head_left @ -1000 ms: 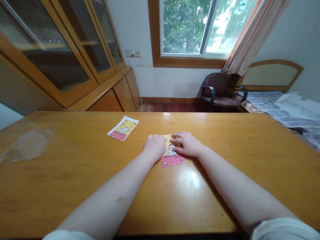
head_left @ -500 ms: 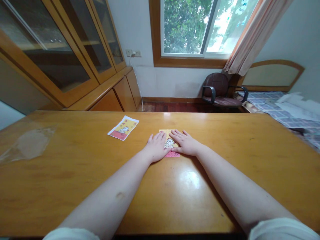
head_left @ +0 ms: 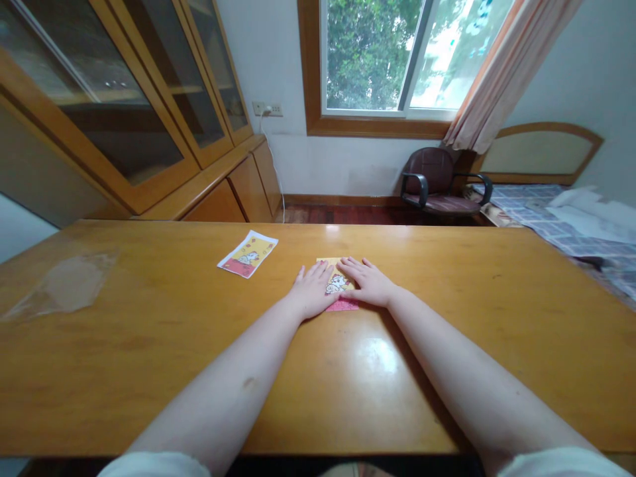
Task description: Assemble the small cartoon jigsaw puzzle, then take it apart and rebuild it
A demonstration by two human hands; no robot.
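Observation:
A small cartoon picture (head_left: 338, 285), yellow above and pink below with a white animal in its middle, lies flat on the wooden table (head_left: 318, 377). My left hand (head_left: 314, 289) rests palm down over its left side, fingers stretched out. On its right side lies my right hand (head_left: 370, 283), also flat with the fingers spread. My two thumbs come close together across the lower part of the picture. Both hands hide the picture's side edges; I cannot tell whether it is one piece or several.
Left of my hands lies a white-bordered sheet (head_left: 248, 254) with a similar picture. A clear plastic bag (head_left: 69, 283) is at the table's left. Beyond the table are a glass-door cabinet (head_left: 199, 159), an office chair (head_left: 437, 179) and a bed (head_left: 536, 205).
My hands stay on the picture in nearly the same place. The whole view has shifted very slightly, showing a bit more beyond the table's near edge.

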